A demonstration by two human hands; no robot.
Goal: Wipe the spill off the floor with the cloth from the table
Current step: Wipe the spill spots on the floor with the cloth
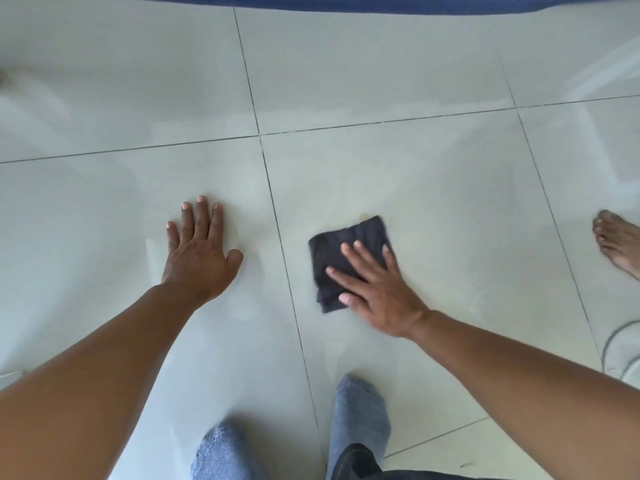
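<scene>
A folded dark grey cloth point(341, 249) lies flat on the pale tiled floor point(398, 174), just right of a grout line. My right hand point(375, 289) presses down on the cloth's near right part, fingers spread over it. A faint yellowish smear of spill point(363, 216) shows at the cloth's far edge. My left hand point(199, 251) rests flat on the tile to the left, palm down, fingers apart, holding nothing.
My knees in blue jeans point(358, 420) are at the bottom centre. Another person's bare foot point(618, 244) stands at the right edge. A thin cable point(614, 341) curves on the floor at lower right. A dark blue edge point(346, 3) runs along the top.
</scene>
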